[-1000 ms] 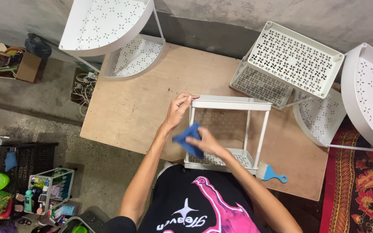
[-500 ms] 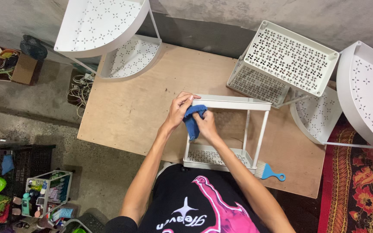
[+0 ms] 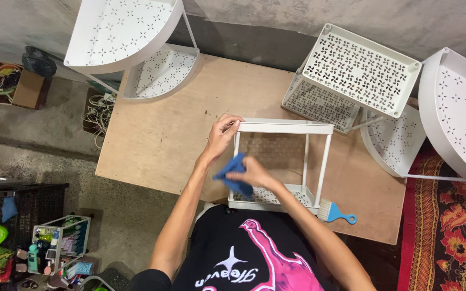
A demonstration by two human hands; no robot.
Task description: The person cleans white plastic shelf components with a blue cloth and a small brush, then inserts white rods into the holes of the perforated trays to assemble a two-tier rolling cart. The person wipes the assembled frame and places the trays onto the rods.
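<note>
A white two-tier perforated rack (image 3: 286, 127) lies on its side on the plywood table (image 3: 157, 140). My left hand (image 3: 223, 133) grips the rack's upper left corner. My right hand (image 3: 254, 173) holds a blue cloth (image 3: 232, 173) against the rack's left post, near the lower tier. A small blue-handled brush (image 3: 336, 212) lies on the table just right of the rack's lower corner.
More white racks surround the table: a quarter-round one (image 3: 125, 32) at the far left, a rectangular one (image 3: 351, 70) at the far right, another rounded one (image 3: 454, 108) at the right edge. A red patterned rug (image 3: 449, 237) lies right; crates and bottles (image 3: 55, 242) sit on the floor left.
My right hand has slid the blue cloth down the rack's left post, from the top corner toward the lower tier. My left hand stays on the top corner.
</note>
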